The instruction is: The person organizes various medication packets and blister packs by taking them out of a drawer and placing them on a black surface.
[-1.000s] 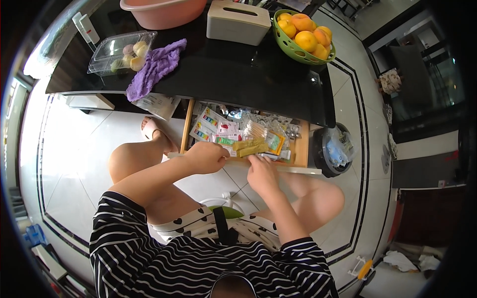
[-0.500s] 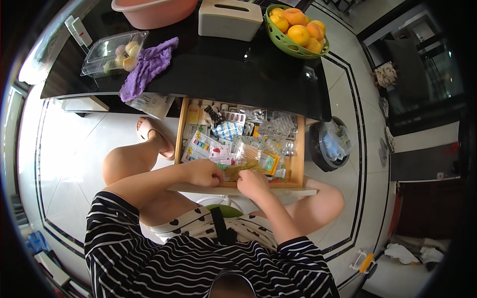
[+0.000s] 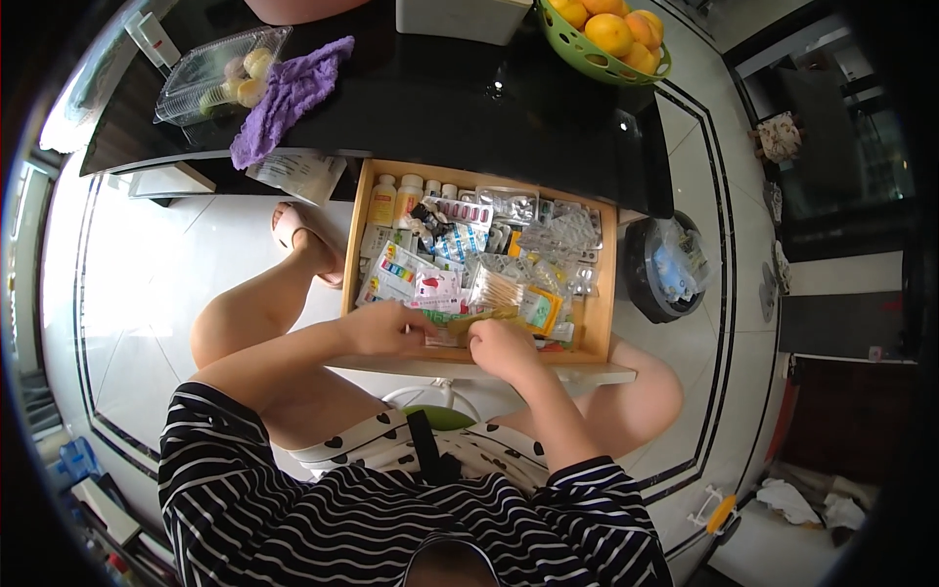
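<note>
A wooden drawer [image 3: 606, 284] full of medicine supplies is pulled out before me. At its front, my right hand [image 3: 504, 349] pinches a crumpled, yellowish-gold packet [image 3: 468, 324]. My left hand [image 3: 383, 328] hovers over the front left part of the drawer, apart from the packet; its fingertips are blurred. Near the hands lie a bag of cotton swabs [image 3: 496, 290], a yellow-edged packet [image 3: 541, 310], a white and pink sachet [image 3: 437, 286] and a box with coloured squares [image 3: 394, 273]. Farther back are blister packs [image 3: 460, 211] and white-capped bottles [image 3: 407, 199].
On the black tabletop [image 3: 430, 108] above the drawer are a purple cloth [image 3: 291, 98], a clear plastic box [image 3: 210, 80], a tissue box [image 3: 460, 22] and a green fruit basket [image 3: 597, 61]. A lined trash bin [image 3: 665, 269] stands right of the drawer. My knees flank it.
My view has shifted, showing more of the drawer's back. The left hand has moved slightly left, away from the gold packet, which stays in my right hand.
</note>
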